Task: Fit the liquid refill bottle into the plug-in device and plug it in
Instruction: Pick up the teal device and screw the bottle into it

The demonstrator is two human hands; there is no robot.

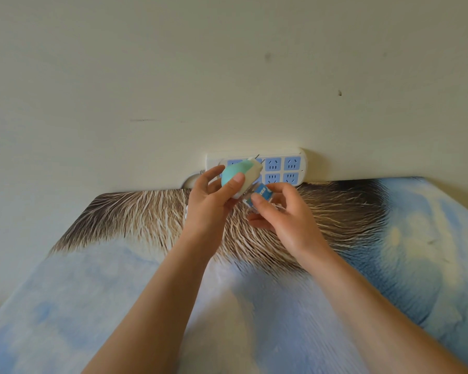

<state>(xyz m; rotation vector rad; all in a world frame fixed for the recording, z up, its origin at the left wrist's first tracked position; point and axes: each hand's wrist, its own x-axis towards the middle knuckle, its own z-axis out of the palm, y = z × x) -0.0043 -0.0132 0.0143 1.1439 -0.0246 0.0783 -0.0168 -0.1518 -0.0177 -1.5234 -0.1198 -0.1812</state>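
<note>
A clear, blue-labelled refill bottle (262, 191) touches the tilted teal-and-white plug-in device (241, 170).

One head cam, wide-angle, aimed fwd & down, close to wall (173, 63)

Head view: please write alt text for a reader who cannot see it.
The left hand holds a teal-and-white device while the right hand holds a clear bottle at its base, in front of a wall power strip.

Both bare forearms reach toward the far middle, hands close together. The left hand (210, 203) grips the plug-in device (243, 170), thumb on top; the right hand (289, 222) pinches the refill bottle (262, 192).
</note>
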